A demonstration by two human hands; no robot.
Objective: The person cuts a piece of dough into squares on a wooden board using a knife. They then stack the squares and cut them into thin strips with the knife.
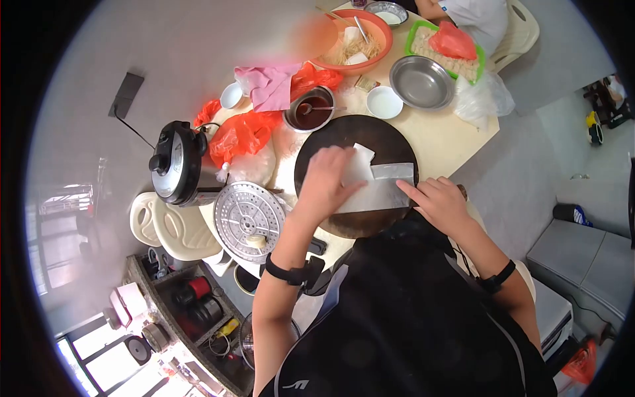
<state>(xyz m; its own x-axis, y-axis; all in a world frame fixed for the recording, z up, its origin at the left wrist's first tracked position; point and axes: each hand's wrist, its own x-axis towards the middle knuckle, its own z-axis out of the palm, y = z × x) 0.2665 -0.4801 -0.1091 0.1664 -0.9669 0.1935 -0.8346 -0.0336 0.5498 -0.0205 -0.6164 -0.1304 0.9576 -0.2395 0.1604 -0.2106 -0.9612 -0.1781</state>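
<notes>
On a dark round chopping board [350, 228] a cleaver [380, 195] lies with its broad metal blade flat, edges running left to right. My right hand [436, 202] is closed round its handle, index finger stretched along the blade; a bit of brown handle shows behind the hand. White, flat, dough-like sheets [362, 157] lie against the blade's far left side. My left hand [325, 182] holds them down, thumb over the near side and fingers over the far side. Its fingertips are partly hidden.
Beyond the board are a steel bowl of dark red sauce [319, 106], a white bowl [384, 102], a metal basin [421, 83] and an orange basin of shreds [380, 49]. A perforated steamer plate [241, 225] and pressure cooker [177, 162] stand left. A person [473, 20] sits opposite.
</notes>
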